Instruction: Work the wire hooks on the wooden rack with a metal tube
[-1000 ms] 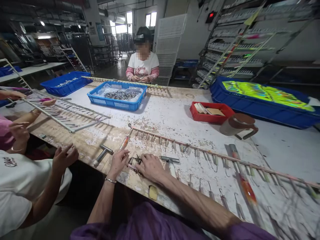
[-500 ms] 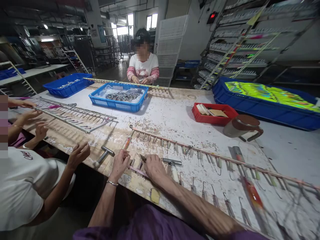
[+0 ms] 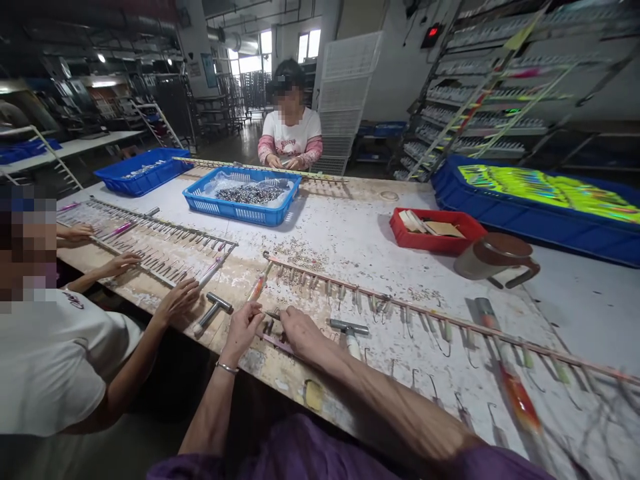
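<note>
Thin pink rack with small hooks (image 3: 410, 305) lies near, middle to right. The right hand (image 3: 300, 330) grips a dark, pointed tool (image 3: 273, 315); whether the left hand (image 3: 243, 328) holds anything, I cannot tell. It looks like fiddly tool work, next needing steady fingers. Two grey T-shaped pipes (image 3: 220, 303), three blue plastic trays (image 3: 240, 215), one red plastic tray (image 3: 420, 241).

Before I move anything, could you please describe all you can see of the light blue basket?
The basket is rectangular, open-topped and plastic-looking, with slotted walls, standing upright on the table. A clear sheet lines it, under a heap of shiny, dark-silvery pieces. It sits toward the far side, right of a darker blue tray. Nobody touches it; whether the pale strip behind does, I cannot tell.
</note>
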A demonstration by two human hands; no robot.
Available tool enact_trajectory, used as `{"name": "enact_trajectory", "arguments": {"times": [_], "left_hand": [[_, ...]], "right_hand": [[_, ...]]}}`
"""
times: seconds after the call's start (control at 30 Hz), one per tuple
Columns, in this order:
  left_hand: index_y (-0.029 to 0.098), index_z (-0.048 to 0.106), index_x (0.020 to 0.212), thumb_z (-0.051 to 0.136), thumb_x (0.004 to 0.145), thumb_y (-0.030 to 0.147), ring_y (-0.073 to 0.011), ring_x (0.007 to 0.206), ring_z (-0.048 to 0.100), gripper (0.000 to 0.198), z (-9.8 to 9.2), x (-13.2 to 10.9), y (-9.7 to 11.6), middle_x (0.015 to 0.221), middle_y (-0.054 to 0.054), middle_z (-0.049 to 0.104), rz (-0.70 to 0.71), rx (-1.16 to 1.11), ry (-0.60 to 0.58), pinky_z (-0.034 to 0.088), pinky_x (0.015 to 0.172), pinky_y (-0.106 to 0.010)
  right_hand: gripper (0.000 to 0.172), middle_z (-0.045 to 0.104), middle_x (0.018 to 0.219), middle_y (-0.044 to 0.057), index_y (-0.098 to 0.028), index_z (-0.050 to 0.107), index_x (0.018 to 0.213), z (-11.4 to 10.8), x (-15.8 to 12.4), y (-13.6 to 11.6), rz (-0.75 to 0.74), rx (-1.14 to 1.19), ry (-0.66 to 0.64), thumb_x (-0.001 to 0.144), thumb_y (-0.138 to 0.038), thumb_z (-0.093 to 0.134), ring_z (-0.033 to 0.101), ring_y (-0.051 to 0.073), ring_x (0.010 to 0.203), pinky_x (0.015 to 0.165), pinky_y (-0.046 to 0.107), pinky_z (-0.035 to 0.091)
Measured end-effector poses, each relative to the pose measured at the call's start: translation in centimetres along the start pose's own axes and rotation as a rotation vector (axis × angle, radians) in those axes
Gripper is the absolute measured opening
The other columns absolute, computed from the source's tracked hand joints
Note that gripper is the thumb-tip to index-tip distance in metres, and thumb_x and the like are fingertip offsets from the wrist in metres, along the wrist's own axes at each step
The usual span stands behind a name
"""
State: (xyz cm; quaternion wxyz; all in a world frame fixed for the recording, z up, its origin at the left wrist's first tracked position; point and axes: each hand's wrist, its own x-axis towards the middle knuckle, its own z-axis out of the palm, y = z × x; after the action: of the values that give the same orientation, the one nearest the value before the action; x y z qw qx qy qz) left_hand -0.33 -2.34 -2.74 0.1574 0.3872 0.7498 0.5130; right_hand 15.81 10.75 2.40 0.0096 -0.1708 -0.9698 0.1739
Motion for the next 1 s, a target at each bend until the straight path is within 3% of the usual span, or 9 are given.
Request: {"name": "enact_trajectory", "arguments": {"times": [0.2, 0.4, 0.63, 0.77, 1.0], "left_hand": [[0.019, 0.062, 0.108, 0.067, 0.089, 0.036, -0.0154, 0.07, 0.067, 0.026, 0.2, 0.0, -0.2, 0.077, 0.001, 0.072, -0.029, -0.005, 0.029, 0.051, 0.072, -0.027], [0.02, 0.06, 0.11, 0.065, 0.086, 0.03, -0.0146, 0.066, 0.065, 0.026, 0.4, 0.0, -0.4, 0.074, 0.003, 0.071, -0.048, -0.015, 0.04, 0.048, 0.067, -0.025], [0.02, 0.059, 0.111, 0.068, 0.086, 0.032, -0.0126, 0.067, 0.064, 0.03, 0.8, -0.2, -0.3, 0.08, 0.002, 0.071, -0.066, -0.126, 0.08, 0.048, 0.067, -0.023], [0.019, 0.058, 0.11, 0.073, 0.084, 0.034, -0.0142, 0.074, 0.067, 0.033, 0.5, -0.3, -0.1, 0.082, 0.001, 0.071, -0.077, -0.264, 0.062, 0.05, 0.071, -0.024], [0.019, 0.058, 0.108, 0.077, 0.085, 0.035, -0.0142, 0.076, 0.066, 0.034, -0.8, -0.4, 0.3, 0.079, 0.002, 0.069, -0.113, -0.357, -0.063, 0.048, 0.075, -0.026]], "right_hand": [[0.03, 0.072, 0.114, 0.019, -0.015, 0.066, 0.123, 0.8, 1.1, -1.3, 0.037, -0.091, -0.043, 0.096, -0.01, 0.054, 0.066, 0.031, 0.104, 0.092, 0.042, 0.052], [0.028, 0.071, 0.118, 0.019, -0.011, 0.066, 0.121, 0.7, 1.2, -2.0, 0.028, -0.141, -0.028, 0.097, -0.01, 0.053, 0.065, 0.029, 0.102, 0.087, 0.038, 0.05], [0.032, 0.072, 0.12, 0.019, -0.011, 0.064, 0.125, -1.1, 1.8, -2.1, 0.098, 0.077, -0.21, 0.103, -0.032, 0.055, 0.067, 0.026, 0.101, 0.086, 0.033, 0.05], [0.033, 0.075, 0.114, 0.016, -0.012, 0.068, 0.121, -1.8, 2.3, -2.0, 0.113, 0.183, -0.284, 0.107, -0.03, 0.043, 0.07, 0.025, 0.101, 0.085, 0.031, 0.05], [0.028, 0.074, 0.097, 0.011, -0.013, 0.07, 0.104, -2.1, 3.1, -0.4, -0.022, 0.273, -0.348, 0.106, -0.029, 0.046, 0.066, 0.021, 0.085, 0.075, 0.028, 0.046]]}}
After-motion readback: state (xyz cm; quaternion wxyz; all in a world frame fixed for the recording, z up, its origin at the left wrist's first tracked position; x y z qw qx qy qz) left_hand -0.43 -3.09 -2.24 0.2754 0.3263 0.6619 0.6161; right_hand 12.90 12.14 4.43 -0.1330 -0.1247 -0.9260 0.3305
